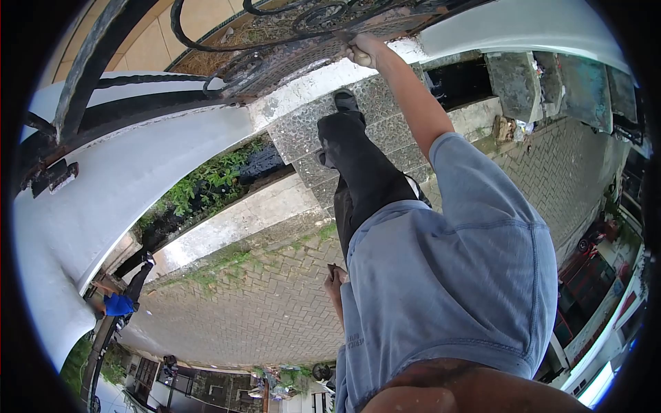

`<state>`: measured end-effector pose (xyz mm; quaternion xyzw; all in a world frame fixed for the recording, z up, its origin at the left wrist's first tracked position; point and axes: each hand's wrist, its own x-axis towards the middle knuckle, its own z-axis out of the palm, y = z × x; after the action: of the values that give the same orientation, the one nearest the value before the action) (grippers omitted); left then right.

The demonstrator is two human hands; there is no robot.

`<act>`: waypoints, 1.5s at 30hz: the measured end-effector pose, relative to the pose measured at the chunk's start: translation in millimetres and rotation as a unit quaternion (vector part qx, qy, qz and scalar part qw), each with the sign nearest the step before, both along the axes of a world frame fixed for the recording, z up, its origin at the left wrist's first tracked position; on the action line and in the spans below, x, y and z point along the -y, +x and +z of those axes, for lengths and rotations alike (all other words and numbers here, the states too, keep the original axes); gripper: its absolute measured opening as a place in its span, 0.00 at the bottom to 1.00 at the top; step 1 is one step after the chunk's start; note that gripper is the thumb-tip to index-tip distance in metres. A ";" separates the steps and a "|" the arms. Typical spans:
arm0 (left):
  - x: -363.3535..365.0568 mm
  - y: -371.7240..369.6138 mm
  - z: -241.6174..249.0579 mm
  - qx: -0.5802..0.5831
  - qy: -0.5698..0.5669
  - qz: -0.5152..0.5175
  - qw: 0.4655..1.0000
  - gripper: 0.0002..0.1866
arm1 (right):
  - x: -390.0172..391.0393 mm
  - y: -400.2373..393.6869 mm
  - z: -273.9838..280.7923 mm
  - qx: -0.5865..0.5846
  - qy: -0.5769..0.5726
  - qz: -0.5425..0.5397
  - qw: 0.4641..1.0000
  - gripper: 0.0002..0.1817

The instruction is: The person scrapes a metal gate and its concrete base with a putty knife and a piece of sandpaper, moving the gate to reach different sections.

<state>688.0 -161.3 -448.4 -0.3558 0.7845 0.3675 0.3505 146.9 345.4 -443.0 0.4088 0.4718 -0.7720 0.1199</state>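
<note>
My right hand (363,52) reaches out to the lower part of a rusty metal gate (296,58) with curled bars and a mesh panel. Its fingers are closed against the metal; whatever they may grip is hidden. Down by my left side, my left hand (335,281) is closed around a small dark thing (332,268), too small to name. My feet in dark sandals (346,100) stand on a pebbled concrete slab (303,141) before the gate.
Open drains with dark water (265,165) lie on both sides of the slab. Green plants (206,182) grow in the left one. White curved walls (138,158) flank the gate. Behind is a paved lane (261,310). A person in a blue shirt (118,304) is at far left.
</note>
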 end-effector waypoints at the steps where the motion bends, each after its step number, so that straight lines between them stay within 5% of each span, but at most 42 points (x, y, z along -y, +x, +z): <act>1: 3.1 -0.2 -1.3 -0.025 0.016 0.005 1.000 0.22 | -4.7 -5.0 -3.6 -0.007 -0.034 -0.024 0.999 0.09; 7: 0.3 -19.5 -7.0 -0.025 0.004 0.011 1.000 0.19 | -28.9 -23.8 -17.7 0.013 -0.082 0.050 0.995 0.15; 11: -1.4 -31.7 -29.1 -0.102 0.045 0.088 0.990 0.17 | -30.7 -44.4 -7.0 -0.006 -0.054 -0.020 0.998 0.14; 16: -11.3 -108.4 -36.0 -0.004 0.027 -0.031 0.999 0.15 | -49.3 -49.0 -17.2 0.049 -0.174 -0.044 0.983 0.08; 18: -26.3 -151.6 -49.0 -0.051 0.059 -0.096 0.992 0.15 | -66.0 -54.0 -28.8 0.056 -0.267 -0.032 0.962 0.10; 20: -51.7 -207.9 -66.2 -0.164 0.092 -0.138 0.972 0.15 | -63.8 -55.6 -23.2 0.062 -0.236 -0.035 0.969 0.10; 22: -82.2 -279.3 -70.2 -0.245 0.067 -0.295 0.921 0.14 | -73.7 -53.1 -32.6 0.048 -0.274 -0.019 0.960 0.11; 24: -123.6 -343.6 -74.3 -0.414 0.084 -0.361 0.831 0.13 | -69.1 -44.2 -29.7 0.033 -0.231 -0.021 0.972 0.10; 27: -187.9 -421.3 -59.0 -0.354 0.138 -0.421 0.823 0.18 | -39.6 -10.5 -14.0 0.060 -0.129 -0.009 0.990 0.07; 29: -224.5 -454.3 -58.3 -0.368 0.133 -0.418 0.820 0.23 | -17.9 22.9 8.5 0.038 -0.059 0.132 0.989 0.17; 31: -254.7 -467.1 -59.5 -0.424 0.117 -0.479 0.760 0.32 | -3.5 52.6 0.5 0.079 -0.043 0.164 0.982 0.16; 35: -290.3 -466.0 -45.2 -0.375 0.103 -0.426 0.817 0.37 | 11.4 96.7 -16.6 0.056 -0.041 0.270 0.960 0.20; 37: -292.7 -469.4 -47.5 -0.403 0.091 -0.490 0.767 0.37 | 13.9 103.2 -17.4 0.046 -0.041 0.275 0.960 0.20; 39: -300.9 -477.6 -70.7 -0.454 0.117 -0.483 0.740 0.35 | 3.4 97.1 -34.1 0.037 -0.040 0.281 0.958 0.21; 43: -324.9 -494.7 -135.8 -0.569 0.140 -0.405 0.702 0.15 | -21.3 93.0 -82.3 -0.009 -0.148 0.246 0.958 0.28; 45: -332.7 -515.9 -154.5 -0.630 0.109 -0.433 0.636 0.08 | -24.5 85.9 -87.4 0.000 -0.100 0.208 0.973 0.34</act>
<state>172.1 171.5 -602.9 0.3829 0.8334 0.3918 -0.0730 232.9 369.9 -530.4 0.2871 0.4667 -0.7736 0.3183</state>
